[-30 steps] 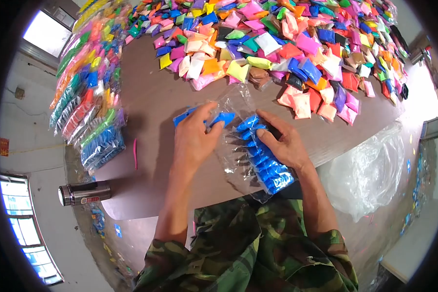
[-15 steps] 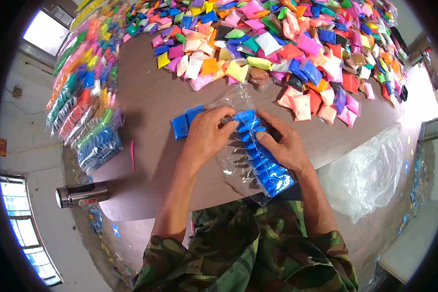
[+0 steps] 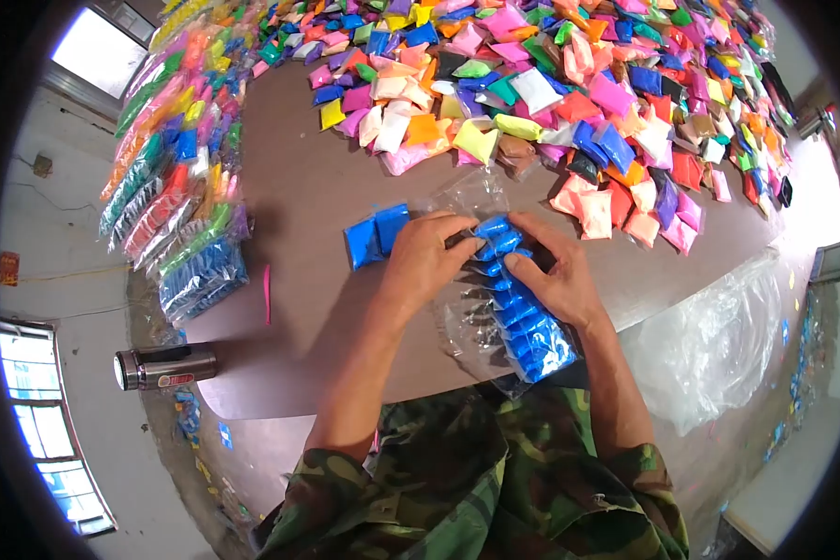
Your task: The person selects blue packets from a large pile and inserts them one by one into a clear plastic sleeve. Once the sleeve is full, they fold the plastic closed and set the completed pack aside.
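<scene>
Leftmost, steel flask (image 3: 166, 368) at edge of brown table (image 3: 299, 201); beyond it, filled bags (image 3: 173, 159) of many colours, piled. Next, thin pink stick (image 3: 267, 294), then two flat blue packets (image 3: 376, 236), side by side near left hand (image 3: 424, 261). Left fingers and thumb pinching top end of blue packet row (image 3: 532, 327), which lies along clear bag (image 3: 467, 322). Right hand (image 3: 562, 285) clasping row's upper right side, thumb on top. Loose colourful packets (image 3: 588, 131) heaped beyond; crumpled clear plastic (image 3: 709, 345) far right.
</scene>
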`<action>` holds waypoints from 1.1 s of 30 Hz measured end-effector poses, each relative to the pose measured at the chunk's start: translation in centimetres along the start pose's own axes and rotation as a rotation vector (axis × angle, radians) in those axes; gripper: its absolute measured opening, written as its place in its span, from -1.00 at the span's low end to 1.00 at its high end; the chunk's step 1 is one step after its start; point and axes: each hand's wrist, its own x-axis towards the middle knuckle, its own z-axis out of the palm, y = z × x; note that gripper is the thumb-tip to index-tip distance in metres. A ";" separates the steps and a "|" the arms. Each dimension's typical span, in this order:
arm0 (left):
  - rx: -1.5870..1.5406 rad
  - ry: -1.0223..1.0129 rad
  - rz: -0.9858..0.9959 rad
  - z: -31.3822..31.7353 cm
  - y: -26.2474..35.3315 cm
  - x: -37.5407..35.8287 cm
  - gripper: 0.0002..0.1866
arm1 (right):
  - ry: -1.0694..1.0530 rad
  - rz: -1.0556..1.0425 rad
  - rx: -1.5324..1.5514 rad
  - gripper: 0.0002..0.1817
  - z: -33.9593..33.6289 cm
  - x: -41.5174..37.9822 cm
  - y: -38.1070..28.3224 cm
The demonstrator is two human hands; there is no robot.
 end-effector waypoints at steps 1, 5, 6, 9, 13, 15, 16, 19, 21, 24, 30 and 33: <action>-0.026 -0.002 -0.053 -0.2 0.6 -0.2 -0.66 | 0.000 0.004 0.007 -0.35 0.1 -0.1 -0.1; -0.131 0.049 -0.164 -1.1 1.1 -1.4 -0.64 | 0.005 -0.017 0.015 -0.37 0.2 0.0 0.2; -0.073 0.084 -0.199 -2.0 1.7 -1.8 -0.63 | 0.002 -0.017 0.014 -0.37 0.2 0.0 0.2; 0.136 0.200 -0.242 -5.5 2.0 -2.9 -0.58 | -0.009 -0.016 0.005 -0.35 0.0 0.0 0.3; 0.441 0.217 -0.289 -9.2 -3.0 -4.3 -0.53 | 0.004 -0.008 0.006 -0.36 0.0 0.0 0.6; 0.425 0.163 -0.372 -10.0 -3.4 -4.8 -0.51 | 0.014 -0.003 -0.001 -0.36 0.0 -0.1 0.6; 0.347 0.151 -0.407 -10.0 -3.4 -5.2 -0.50 | 0.016 -0.003 0.003 -0.36 -0.1 -0.1 0.6; 0.168 0.123 -0.458 -10.5 -4.0 -6.1 -0.50 | 0.016 0.000 0.008 -0.36 0.0 -0.2 0.5; 0.012 0.152 -0.447 -10.7 -3.1 -5.8 -0.54 | 0.018 -0.011 0.002 -0.36 0.0 -0.1 0.6; -0.248 0.226 -0.376 -10.2 1.8 -4.6 -0.61 | 0.008 -0.003 0.019 -0.35 0.0 -0.1 0.7; 0.178 0.254 -0.116 -4.3 4.3 -1.0 -0.72 | -0.007 0.031 0.021 -0.33 -0.2 -0.1 0.0; 0.415 0.249 -0.041 -2.9 3.5 -0.7 -0.73 | 0.005 0.011 -0.030 -0.32 -0.3 -0.2 -0.3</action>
